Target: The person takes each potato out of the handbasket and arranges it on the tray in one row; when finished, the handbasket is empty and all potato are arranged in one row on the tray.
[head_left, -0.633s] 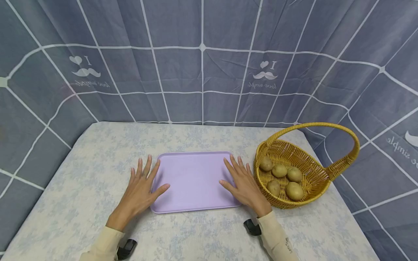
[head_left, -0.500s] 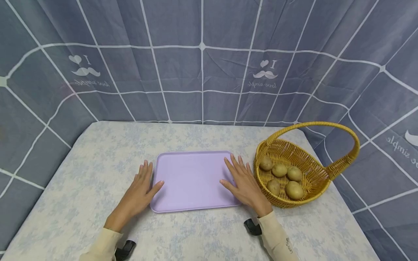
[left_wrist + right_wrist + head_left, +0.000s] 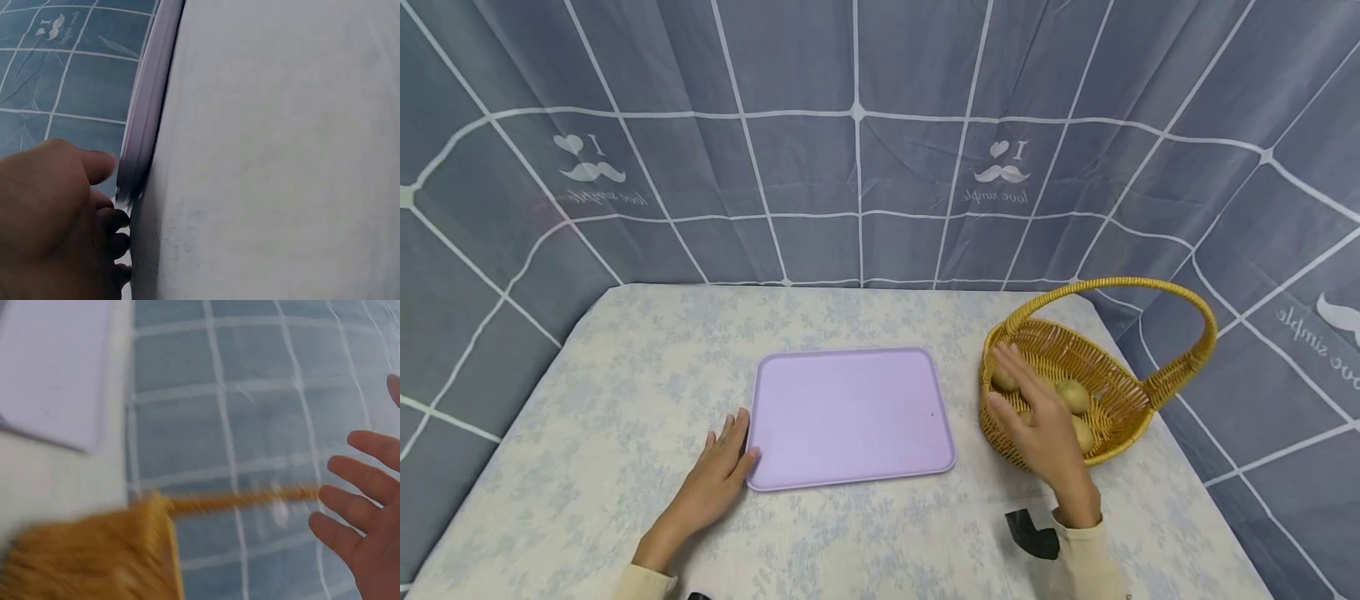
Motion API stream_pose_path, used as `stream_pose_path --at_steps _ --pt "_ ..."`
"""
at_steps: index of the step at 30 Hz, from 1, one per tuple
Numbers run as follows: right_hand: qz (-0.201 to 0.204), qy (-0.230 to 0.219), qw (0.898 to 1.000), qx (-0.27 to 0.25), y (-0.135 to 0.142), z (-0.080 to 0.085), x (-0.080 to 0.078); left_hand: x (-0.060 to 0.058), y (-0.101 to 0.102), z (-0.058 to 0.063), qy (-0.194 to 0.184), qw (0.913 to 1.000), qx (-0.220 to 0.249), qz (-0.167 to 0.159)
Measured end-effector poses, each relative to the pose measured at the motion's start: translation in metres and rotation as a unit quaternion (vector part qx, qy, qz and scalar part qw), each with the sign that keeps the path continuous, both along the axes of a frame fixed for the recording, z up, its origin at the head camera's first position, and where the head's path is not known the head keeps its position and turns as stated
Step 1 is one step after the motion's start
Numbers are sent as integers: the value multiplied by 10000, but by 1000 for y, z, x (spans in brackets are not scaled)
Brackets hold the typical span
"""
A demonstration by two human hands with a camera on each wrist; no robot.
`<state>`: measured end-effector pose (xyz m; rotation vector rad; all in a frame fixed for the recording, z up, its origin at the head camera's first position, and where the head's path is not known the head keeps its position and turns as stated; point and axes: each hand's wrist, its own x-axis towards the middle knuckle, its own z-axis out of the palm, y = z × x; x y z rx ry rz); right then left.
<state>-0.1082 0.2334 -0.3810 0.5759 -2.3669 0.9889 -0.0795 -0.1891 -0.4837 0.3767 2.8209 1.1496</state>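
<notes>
My left hand rests between 8 and 9 o'clock of the lilac tray, its thumb at the rim and its fingers just beside that edge. It is moderately wide: fingers loosely extended, thumb set apart. I can't tell whether it touches the tray. My right hand is at the tray's 3 o'clock, over the near side of the basket. It is wide, with the fingers straight and nothing in its grasp; in the right wrist view I see 4 fingers and the tip of 1 thumb, all spread.

The tray lies flat, with 1 dark speck near its 3 o'clock edge. The woven yellow basket stands near it at 3 o'clock, well short of touching, and its handle arches from the basket's 10 to its 3 o'clock. Potatoes lie inside, some partly hidden behind my right hand.

A pale, blue-patterned cloth lies under everything. At 12 o'clock hangs a grey-blue curtain with white lines and mirrored prints. My cream sleeves come in from 5 and 7 o'clock.
</notes>
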Motion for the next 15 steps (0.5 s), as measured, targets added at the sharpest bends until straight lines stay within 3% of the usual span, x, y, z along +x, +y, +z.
stream_pose_path --at_steps 4,10,15 --pt "-403 179 9959 -795 33 16 -6 1 2 -3 73 10000 -21 -22" --pt "-1207 -763 9772 -1571 72 37 -30 1 1 -3 88 9999 -88 31" --pt "-1285 -1423 9680 -1622 90 41 -57 2 0 -4 68 10000 68 -13"
